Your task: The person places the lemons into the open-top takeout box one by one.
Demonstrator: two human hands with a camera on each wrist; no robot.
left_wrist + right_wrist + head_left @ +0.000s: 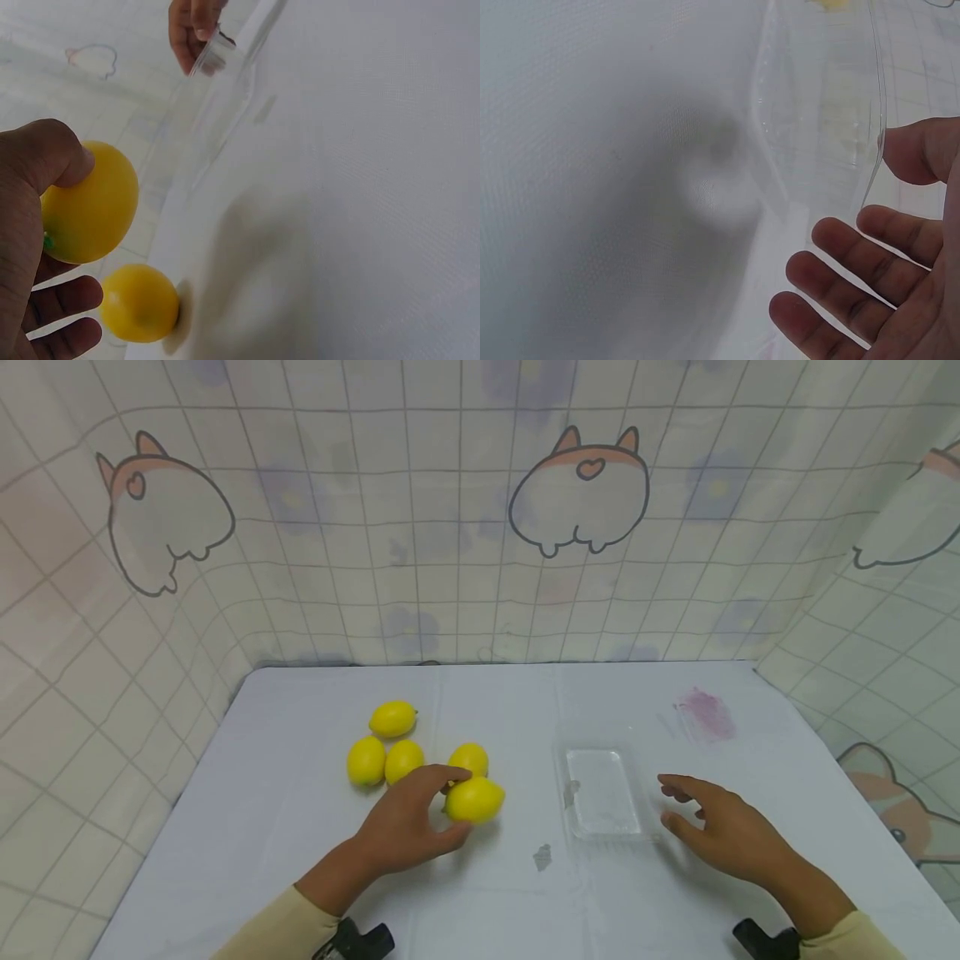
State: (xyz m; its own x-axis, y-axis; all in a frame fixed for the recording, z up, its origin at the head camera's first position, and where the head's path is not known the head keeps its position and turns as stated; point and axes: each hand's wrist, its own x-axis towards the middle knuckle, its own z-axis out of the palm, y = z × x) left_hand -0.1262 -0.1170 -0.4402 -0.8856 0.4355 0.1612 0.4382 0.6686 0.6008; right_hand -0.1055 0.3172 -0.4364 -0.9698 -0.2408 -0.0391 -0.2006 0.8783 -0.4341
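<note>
My left hand pinches a yellow lemon between thumb and fingers. In the left wrist view the thumb presses on this lemon, and its small green tip shows. Just behind it on the table sits another lemon. To the right lies a clear plastic container with its open side up. My right hand hovers beside the container's right edge, thumb and fingers apart and holding nothing. In the right wrist view its fingers are spread close to the transparent wall.
Several more lemons cluster behind the left hand, including one at the back and one at the left. A white cloth covers the table. It has a pink stain at the back right and a small grey patch near the container.
</note>
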